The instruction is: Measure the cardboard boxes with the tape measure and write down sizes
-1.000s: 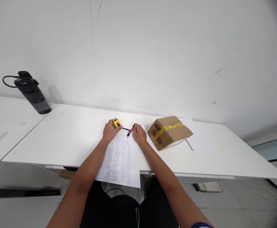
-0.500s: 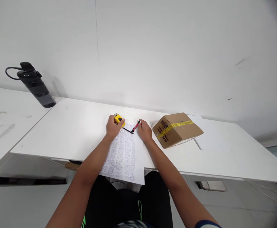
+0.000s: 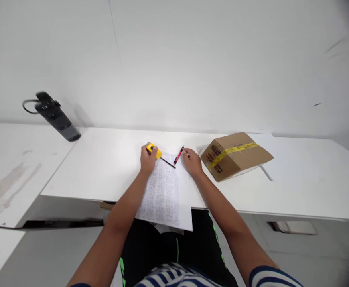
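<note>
My left hand [image 3: 148, 160] is closed around a yellow tape measure [image 3: 155, 151], thumb on its side. A black strap [image 3: 168, 162] sticks out from the tape measure to the right. My right hand [image 3: 192, 162] has curled fingers at the upper end of a red and black pen [image 3: 178, 156], which slants down toward the strap's end. Below both hands lies a sheet of paper [image 3: 162, 195] covered in handwriting, its lower part hanging past the table's front edge.
Right of my right hand, a cardboard box [image 3: 237, 155] with yellow tape rests on the white table [image 3: 108, 167]. White paper [image 3: 262, 139] lies behind and beside it. A dark water bottle [image 3: 57, 117] stands at the back left, near a wall [image 3: 168, 71].
The whole view has shifted, so most things appear farther right. The pen's lower end and the strap's tip now show a small gap. Both hands keep about the same pose.
</note>
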